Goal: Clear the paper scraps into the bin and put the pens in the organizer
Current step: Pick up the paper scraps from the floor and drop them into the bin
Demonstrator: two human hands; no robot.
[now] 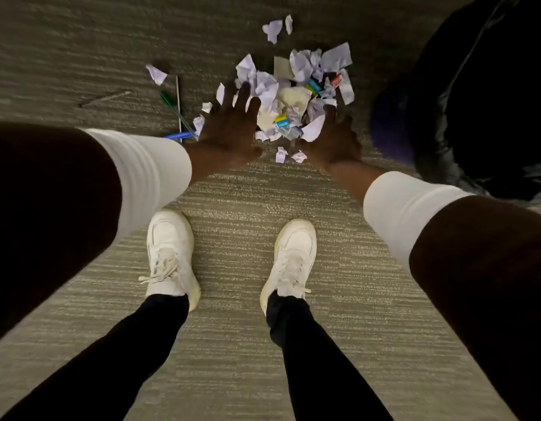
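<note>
A heap of crumpled white and cream paper scraps (289,86) lies on the grey carpet in front of my feet, with small coloured wrappers mixed in. My left hand (232,126) rests flat with spread fingers on the heap's left edge. Pressed against the heap's right side is my right hand (336,135), fingers partly hidden under the paper. Several pens (178,117) lie left of the heap: a green one, a blue one and a thin white one. Another dull pen (106,98) lies farther left. Stray scraps (273,29) sit beyond the heap.
A black bin bag (488,95) fills the upper right, close to my right hand. My two white sneakers (172,256) stand on the carpet below the heap. One loose scrap (156,75) lies near the pens. No organizer is in view.
</note>
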